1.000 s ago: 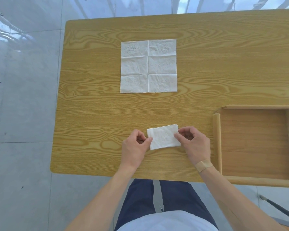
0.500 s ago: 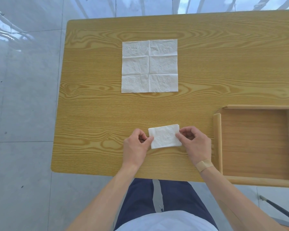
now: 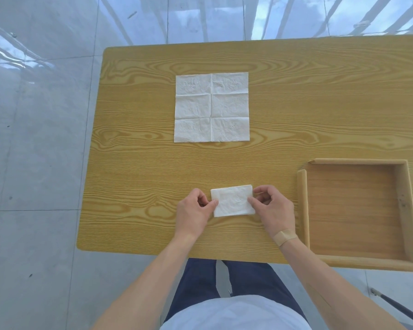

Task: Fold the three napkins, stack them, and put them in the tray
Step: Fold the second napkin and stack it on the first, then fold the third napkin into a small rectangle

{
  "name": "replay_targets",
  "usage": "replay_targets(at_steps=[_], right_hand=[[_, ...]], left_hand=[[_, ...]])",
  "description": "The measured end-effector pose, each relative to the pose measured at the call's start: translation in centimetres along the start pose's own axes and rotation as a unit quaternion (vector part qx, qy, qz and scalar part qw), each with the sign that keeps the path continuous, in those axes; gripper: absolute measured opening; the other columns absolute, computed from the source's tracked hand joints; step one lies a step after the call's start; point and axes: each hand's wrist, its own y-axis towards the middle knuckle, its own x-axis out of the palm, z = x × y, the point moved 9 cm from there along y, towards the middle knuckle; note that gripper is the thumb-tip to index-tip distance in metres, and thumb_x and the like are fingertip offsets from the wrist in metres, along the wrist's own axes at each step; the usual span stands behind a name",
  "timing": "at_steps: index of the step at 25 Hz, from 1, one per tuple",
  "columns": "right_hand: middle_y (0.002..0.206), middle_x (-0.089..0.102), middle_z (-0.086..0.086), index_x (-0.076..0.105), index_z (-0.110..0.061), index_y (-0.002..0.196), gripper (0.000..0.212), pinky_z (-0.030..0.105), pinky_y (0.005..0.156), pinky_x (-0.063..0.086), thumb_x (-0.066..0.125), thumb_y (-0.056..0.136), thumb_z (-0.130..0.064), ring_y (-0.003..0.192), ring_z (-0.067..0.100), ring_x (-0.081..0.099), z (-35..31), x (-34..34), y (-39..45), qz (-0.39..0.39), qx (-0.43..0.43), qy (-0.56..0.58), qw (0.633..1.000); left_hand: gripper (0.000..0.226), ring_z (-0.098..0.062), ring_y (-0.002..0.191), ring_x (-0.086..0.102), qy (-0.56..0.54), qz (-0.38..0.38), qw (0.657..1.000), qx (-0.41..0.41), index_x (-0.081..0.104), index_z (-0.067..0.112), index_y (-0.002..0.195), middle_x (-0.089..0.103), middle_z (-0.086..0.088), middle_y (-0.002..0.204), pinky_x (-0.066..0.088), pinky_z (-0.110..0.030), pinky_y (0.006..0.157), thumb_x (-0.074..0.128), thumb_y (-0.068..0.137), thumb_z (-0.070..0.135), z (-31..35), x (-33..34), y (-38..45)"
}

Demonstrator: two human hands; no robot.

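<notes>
A small folded white napkin (image 3: 233, 200) lies near the table's front edge. My left hand (image 3: 196, 213) pinches its left edge with thumb and fingers, and my right hand (image 3: 273, 209) pinches its right edge. I cannot tell whether it is one napkin or a stack. Farther back an unfolded white napkin (image 3: 212, 107) lies flat, with crease lines dividing it into several panels. The wooden tray (image 3: 303, 206) stands to the right of my hands and holds nothing.
The wooden table (image 3: 138, 182) ends close to my body, and its left edge runs just past the napkins. Grey tiled floor surrounds it. A thin dark rod (image 3: 396, 306) lies on the floor at the lower right.
Both hands stay pinched on the folded napkin's edges. Only a slight shift of the view; nothing else has moved.
</notes>
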Motion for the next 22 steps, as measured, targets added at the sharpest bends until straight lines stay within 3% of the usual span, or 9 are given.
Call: replay_targets(at_steps=[3,6,8,11,14,16,22], right_hand=[[0.077,0.066,-0.011,0.066,-0.031,0.093,0.013,0.023,0.063,0.049,0.073,0.085,-0.023,0.07,0.006,0.062,-1.2,-0.3,-0.1,-0.009,-0.01,-0.033,0.999],[0.084,0.064,-0.012,0.066,-0.028,0.099,0.012,0.031,0.065,0.053,0.07,0.088,-0.029,0.074,0.008,0.061,-3.1,-0.9,0.0,-0.003,-0.053,-0.112,0.992],[0.093,0.063,-0.012,0.066,-0.026,0.104,0.017,0.034,0.067,0.052,0.069,0.089,-0.031,0.083,0.011,0.06,-4.6,-1.4,0.4,0.015,-0.092,-0.173,0.98],[0.113,0.066,-0.004,0.068,-0.022,0.114,0.028,0.039,0.081,0.049,0.069,0.088,-0.035,0.108,0.021,0.056,-7.0,-0.8,1.7,0.02,-0.155,-0.262,0.952],[0.129,0.061,-0.003,0.064,-0.026,0.124,0.038,0.042,0.097,0.042,0.062,0.091,-0.044,0.124,0.024,0.049,-8.4,0.9,3.3,-0.004,-0.17,-0.347,0.922],[0.131,0.06,-0.004,0.063,-0.028,0.126,0.039,0.042,0.099,0.04,0.06,0.092,-0.046,0.127,0.023,0.048,-9.5,2.0,4.3,-0.002,-0.177,-0.362,0.915],[0.126,0.063,-0.003,0.065,-0.028,0.123,0.034,0.04,0.094,0.039,0.067,0.089,-0.037,0.121,0.023,0.051,-12.3,3.5,6.5,0.005,-0.16,-0.376,0.913]], left_hand=[[0.025,-0.001,0.054,0.051,0.01,-0.022,1.0,-0.006,0.058,0.02,0.075,0.063,0.01,0.066,0.042,-0.015,0.052,0.075,0.082,0.038,0.4,-0.5,0.1],[0.02,-0.006,0.069,0.062,0.022,-0.028,0.999,0.01,0.061,0.027,0.079,0.067,0.011,0.076,0.05,-0.024,0.063,0.072,0.084,0.043,1.0,-2.2,0.5],[0.018,-0.002,0.077,0.062,0.036,-0.036,0.998,0.035,0.062,0.029,0.082,0.067,0.014,0.081,0.049,-0.022,0.066,0.071,0.084,0.044,1.6,-3.5,1.4],[0.017,-0.002,0.093,0.061,0.083,-0.053,0.991,0.091,0.066,0.027,0.094,0.067,0.016,0.098,0.044,-0.016,0.076,0.071,0.086,0.041,2.8,-5.6,3.4],[0.026,-0.009,0.108,0.058,0.188,-0.051,0.967,0.162,0.067,0.024,0.108,0.066,0.009,0.113,0.047,-0.03,0.093,0.067,0.088,0.041,4.1,-7.7,5.7],[0.03,-0.016,0.111,0.057,0.249,-0.034,0.945,0.209,0.067,0.022,0.111,0.065,0.005,0.116,0.047,-0.037,0.095,0.068,0.087,0.041,5.2,-9.3,7.4],[0.035,-0.022,0.112,0.056,0.303,-0.039,0.907,0.29,0.067,0.021,0.115,0.064,0.001,0.117,0.041,-0.037,0.095,0.074,0.084,0.034,7.6,-11.8,12.3]])
